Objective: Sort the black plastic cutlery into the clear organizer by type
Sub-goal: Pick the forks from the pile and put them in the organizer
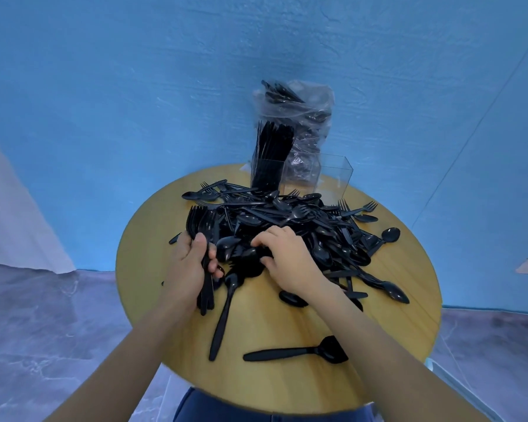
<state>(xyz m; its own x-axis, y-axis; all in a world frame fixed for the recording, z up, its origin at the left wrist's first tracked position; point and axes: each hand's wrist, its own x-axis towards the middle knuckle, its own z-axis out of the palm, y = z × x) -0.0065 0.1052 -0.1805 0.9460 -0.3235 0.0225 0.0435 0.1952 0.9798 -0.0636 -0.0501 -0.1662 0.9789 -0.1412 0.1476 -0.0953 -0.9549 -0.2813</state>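
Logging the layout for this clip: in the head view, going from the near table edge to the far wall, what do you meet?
Lone spoon → right hand reaching into the cutlery pile → clear organizer, its left compartment filled → plastic bag of cutlery by the wall.

Both our forearms reach forward. Our left hand [187, 263] is curled, thumb on top, fingers [215, 264] wrapped tight. Our right hand [287, 257] lies palm down, its fingers bent.
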